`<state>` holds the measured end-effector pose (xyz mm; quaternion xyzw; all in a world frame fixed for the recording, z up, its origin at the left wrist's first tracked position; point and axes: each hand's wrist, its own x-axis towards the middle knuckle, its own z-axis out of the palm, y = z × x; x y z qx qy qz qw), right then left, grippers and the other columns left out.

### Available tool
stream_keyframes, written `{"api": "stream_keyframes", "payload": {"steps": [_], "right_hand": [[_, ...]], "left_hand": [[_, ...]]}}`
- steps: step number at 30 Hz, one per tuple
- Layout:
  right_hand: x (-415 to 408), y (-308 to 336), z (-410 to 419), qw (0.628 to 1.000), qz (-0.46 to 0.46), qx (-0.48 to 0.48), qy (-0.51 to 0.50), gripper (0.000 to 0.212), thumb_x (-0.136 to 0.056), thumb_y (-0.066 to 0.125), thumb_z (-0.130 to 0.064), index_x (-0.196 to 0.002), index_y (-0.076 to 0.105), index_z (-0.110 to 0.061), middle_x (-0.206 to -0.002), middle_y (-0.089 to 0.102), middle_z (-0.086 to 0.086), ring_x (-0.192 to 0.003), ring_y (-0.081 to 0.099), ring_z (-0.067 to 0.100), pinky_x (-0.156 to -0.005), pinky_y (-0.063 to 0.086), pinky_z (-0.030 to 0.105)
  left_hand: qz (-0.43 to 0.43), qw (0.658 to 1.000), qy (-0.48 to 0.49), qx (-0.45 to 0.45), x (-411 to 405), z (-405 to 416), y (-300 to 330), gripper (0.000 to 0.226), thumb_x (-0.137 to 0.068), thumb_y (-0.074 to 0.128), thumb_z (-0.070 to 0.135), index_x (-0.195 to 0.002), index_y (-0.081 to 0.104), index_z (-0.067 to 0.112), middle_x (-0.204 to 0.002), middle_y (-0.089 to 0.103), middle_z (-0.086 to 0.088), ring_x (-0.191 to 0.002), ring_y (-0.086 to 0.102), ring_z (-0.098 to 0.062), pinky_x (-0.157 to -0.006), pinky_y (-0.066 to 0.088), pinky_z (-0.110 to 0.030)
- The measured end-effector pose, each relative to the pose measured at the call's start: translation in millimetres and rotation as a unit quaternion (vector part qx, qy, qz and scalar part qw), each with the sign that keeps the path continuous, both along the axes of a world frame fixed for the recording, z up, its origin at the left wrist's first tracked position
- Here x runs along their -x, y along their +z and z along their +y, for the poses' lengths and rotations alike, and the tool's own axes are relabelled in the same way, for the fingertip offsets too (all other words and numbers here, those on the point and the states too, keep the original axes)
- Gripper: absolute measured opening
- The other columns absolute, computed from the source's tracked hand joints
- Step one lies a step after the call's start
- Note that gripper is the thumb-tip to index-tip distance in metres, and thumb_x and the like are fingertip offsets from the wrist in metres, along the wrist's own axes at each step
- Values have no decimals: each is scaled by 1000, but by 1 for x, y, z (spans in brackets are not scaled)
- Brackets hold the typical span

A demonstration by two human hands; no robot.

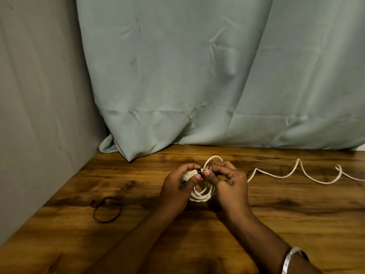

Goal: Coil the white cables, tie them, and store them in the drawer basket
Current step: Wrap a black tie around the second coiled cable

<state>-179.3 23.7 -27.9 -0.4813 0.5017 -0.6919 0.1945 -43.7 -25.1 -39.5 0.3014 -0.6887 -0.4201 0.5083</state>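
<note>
Both hands meet over the table (256, 224), and the cable (200, 194) is caught between them. The left hand (177, 186) has its fingers curled round the top of the coil, thumb pressed down on the bundled strands, and a small dark tip pokes out below its grip. The right hand (230, 180) pinches in from the other side, thumb and forefinger closed on the cable right where a black band (199, 171) wraps the strands. That band sits squarely between the two thumbs. Below the grip the coil hangs in several white loops, resting on or just above the wood; hard to say which. Above the right fingers one loop arches up and over. From behind the right hand the loose tail runs off to the right, snaking in waves along the table and out of the picture at the edge. Well to the left of the left hand, a black tie (107, 209) lies alone on the wood in a thin ring, touching nothing. A silver bangle (292, 258) circles the right wrist, low in the view. Beyond the hands, a pale green curtain (197, 76) drapes down onto the far edge of the table.
</note>
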Motion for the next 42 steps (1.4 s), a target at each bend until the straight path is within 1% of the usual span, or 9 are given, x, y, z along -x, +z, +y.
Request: {"api": "stream_keyframes", "payload": {"steps": [2,5,11,18,23,29,35,38,42], "right_hand": [[-2,1,1,1000,-6,-5,3,26,-85,78,4,-78,82,-20,-93,72,-6,-91,72,15,-83,62,41],[-4,3,3,999,49,2,-22,22,-84,82,-1,-83,81,-23,-94,71,-9,-88,71,7,-77,62,32],[-6,4,5,985,159,30,-63,16,-84,85,-7,-90,81,-22,-93,71,-14,-91,69,7,-70,47,12],[-13,7,13,992,120,12,-35,25,-84,84,-6,-96,80,-28,-92,77,-19,-86,69,-1,-68,49,10],[-14,10,15,985,160,39,-61,29,-83,84,-6,-95,81,-32,-89,76,-21,-85,71,3,-65,53,15],[-13,9,13,989,121,28,-74,29,-80,82,-2,-87,81,-31,-81,77,-16,-76,71,6,-63,56,20],[-11,10,12,995,81,12,-65,28,-80,80,4,-76,77,-24,-74,75,-8,-63,63,-1,-57,50,12],[-12,11,11,996,68,10,-64,26,-80,79,6,-74,76,-19,-72,74,-4,-60,61,-3,-56,50,12],[-13,11,10,996,63,13,-65,25,-80,79,5,-72,75,-18,-70,73,-5,-60,60,-3,-56,49,10]], "left_hand": [[-10,999,21,28,-1,1,0,22,-95,64,11,-114,68,22,-100,74,9,-86,70,-5,-75,56,-19],[-5,997,45,56,-4,2,-1,23,-93,66,9,-113,68,21,-99,74,11,-84,70,-5,-74,55,-18],[-5,991,89,102,-4,-1,-3,23,-90,66,17,-112,68,23,-104,72,16,-96,68,0,-82,57,-27],[-38,987,111,110,-4,1,-4,24,-89,61,34,-113,66,33,-109,70,20,-102,66,-1,-90,55,-44],[-41,983,129,126,-4,3,-2,27,-88,59,41,-114,63,36,-111,69,23,-105,66,-2,-94,51,-51],[-44,979,141,142,-3,4,-1,24,-89,63,33,-113,62,36,-111,68,25,-103,65,0,-91,51,-52],[-79,970,162,161,1,9,-1,28,-88,62,30,-114,59,41,-112,69,24,-104,65,-3,-95,48,-50],[-96,966,170,169,1,12,-1,29,-89,63,28,-115,58,41,-112,68,25,-104,63,-2,-99,41,-42],[-105,965,170,170,0,13,-1,28,-90,65,26,-113,60,41,-113,68,25,-103,63,-2,-95,35,-33]]}}
